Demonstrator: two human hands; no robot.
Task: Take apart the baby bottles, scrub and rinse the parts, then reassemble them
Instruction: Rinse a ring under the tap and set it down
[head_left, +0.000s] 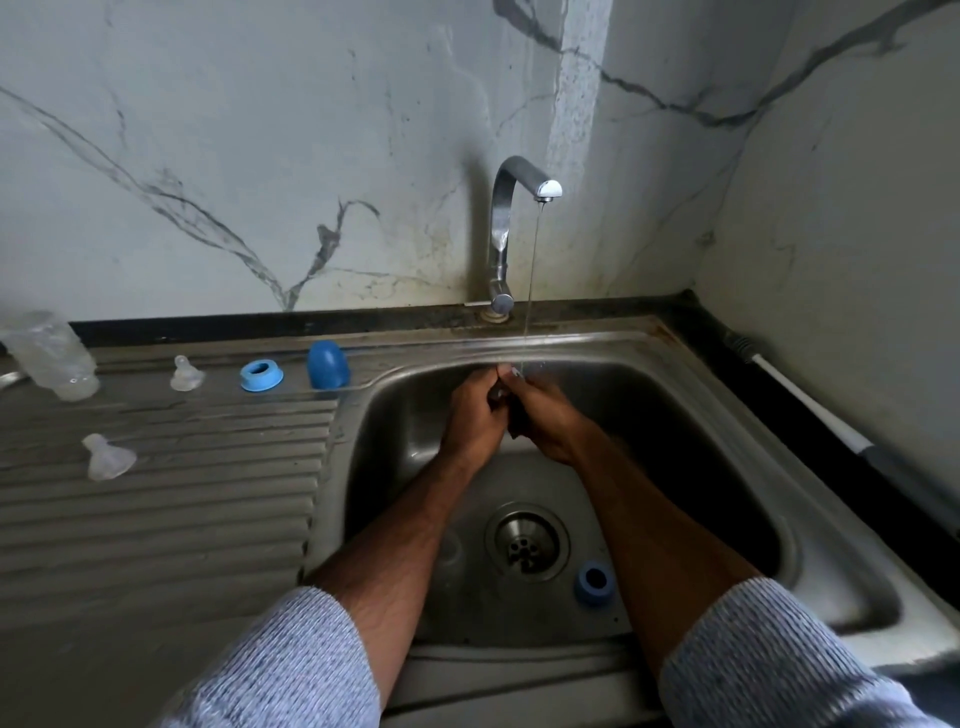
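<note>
My left hand and my right hand are pressed together over the sink basin, under a thin stream from the tap. Their fingers are curled closed; whether anything small sits between them is hidden. On the drainboard lie a clear bottle body, two clear nipples, a blue collar ring and a blue cap. A second blue collar ring rests on the sink floor beside my right forearm.
The drain is in the middle of the basin floor. A ribbed steel drainboard stretches to the left. A white-and-grey handle lies along the dark counter edge on the right. Marble-patterned walls close off the back and right.
</note>
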